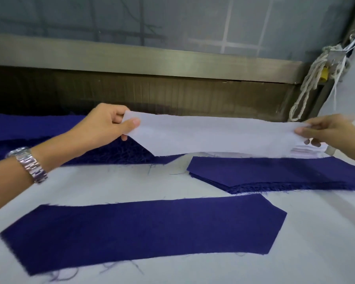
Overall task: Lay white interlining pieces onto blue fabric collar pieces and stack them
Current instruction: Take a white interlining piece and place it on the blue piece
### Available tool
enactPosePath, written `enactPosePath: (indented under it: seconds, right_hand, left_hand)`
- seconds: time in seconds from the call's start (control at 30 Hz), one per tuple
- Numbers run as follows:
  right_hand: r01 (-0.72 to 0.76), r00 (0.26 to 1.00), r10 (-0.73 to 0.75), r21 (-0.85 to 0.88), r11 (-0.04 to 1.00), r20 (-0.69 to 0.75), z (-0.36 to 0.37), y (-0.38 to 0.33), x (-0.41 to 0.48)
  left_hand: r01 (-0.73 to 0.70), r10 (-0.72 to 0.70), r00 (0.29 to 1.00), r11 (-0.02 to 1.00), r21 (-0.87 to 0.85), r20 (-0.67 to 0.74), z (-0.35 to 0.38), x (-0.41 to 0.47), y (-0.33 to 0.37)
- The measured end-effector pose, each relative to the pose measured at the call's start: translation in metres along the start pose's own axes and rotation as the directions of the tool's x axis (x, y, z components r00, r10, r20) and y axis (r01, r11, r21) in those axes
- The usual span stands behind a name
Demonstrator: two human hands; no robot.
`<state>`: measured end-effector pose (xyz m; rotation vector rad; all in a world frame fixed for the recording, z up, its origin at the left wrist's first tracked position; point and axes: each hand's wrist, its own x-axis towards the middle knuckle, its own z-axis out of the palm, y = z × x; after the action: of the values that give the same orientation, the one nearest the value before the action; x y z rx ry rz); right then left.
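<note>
Pinching the white interlining piece (213,136) taut by its ends above the table (172,179), left hand (103,128) and right hand (326,130) would best lower it squarely onto the single blue collar piece (141,228) lying nearer, matching points first.

A pale rope (309,83) hangs beside possibly a yellow padlock (324,75).

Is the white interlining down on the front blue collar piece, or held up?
Held up, spread: left hand and right hand pinch the white interlining; the blue collar piece lies bare.
</note>
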<state>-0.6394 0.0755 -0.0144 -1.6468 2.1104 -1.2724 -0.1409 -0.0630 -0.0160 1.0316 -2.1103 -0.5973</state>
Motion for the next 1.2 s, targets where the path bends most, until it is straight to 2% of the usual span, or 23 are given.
enactPosePath:
  seconds: [0.13, 0.23, 0.37, 0.53, 0.7, 0.87, 1.1, 1.2]
  right_hand:
    - [-0.053, 0.968, 0.043, 0.033, 0.998, 0.248, 0.019, -0.028, -0.023]
    - [-0.049, 0.919, 0.053, -0.019, 0.999, 0.391, 0.033, -0.039, -0.036]
    - [-0.039, 0.849, 0.068, -0.067, 0.997, 0.524, 0.046, -0.047, -0.05]
    - [-0.017, 0.734, 0.076, -0.093, 0.995, 0.675, 0.054, -0.055, -0.069]
    - [-0.028, 0.653, 0.098, -0.105, 0.994, 0.751, 0.065, -0.06, -0.083]
    - [-0.026, 0.625, 0.122, -0.136, 0.99, 0.771, 0.07, -0.06, -0.091]
    - [-0.031, 0.596, 0.147, -0.161, 0.987, 0.79, 0.076, -0.058, -0.095]
    - [-0.04, 0.609, 0.156, -0.166, 0.985, 0.778, 0.078, -0.056, -0.094]
  left_hand:
    - [0.172, -0.168, 0.981, 0.985, -0.032, 0.102, -0.033, -0.037, -0.02]
    - [0.302, -0.288, 0.927, 0.953, -0.025, 0.24, -0.054, -0.06, -0.04]
    - [0.383, -0.354, 0.848, 0.924, 0.006, 0.395, -0.08, -0.089, -0.066]
    - [0.448, -0.429, 0.74, 0.889, 0.096, 0.518, -0.096, -0.116, -0.088]
    - [0.511, -0.499, 0.667, 0.847, 0.147, 0.554, -0.093, -0.13, -0.097]
    - [0.522, -0.511, 0.611, 0.834, 0.177, 0.605, -0.088, -0.129, -0.095]
    - [0.549, -0.552, 0.642, 0.816, 0.183, 0.532, -0.085, -0.132, -0.104]
    - [0.549, -0.567, 0.652, 0.811, 0.201, 0.503, -0.084, -0.133, -0.102]
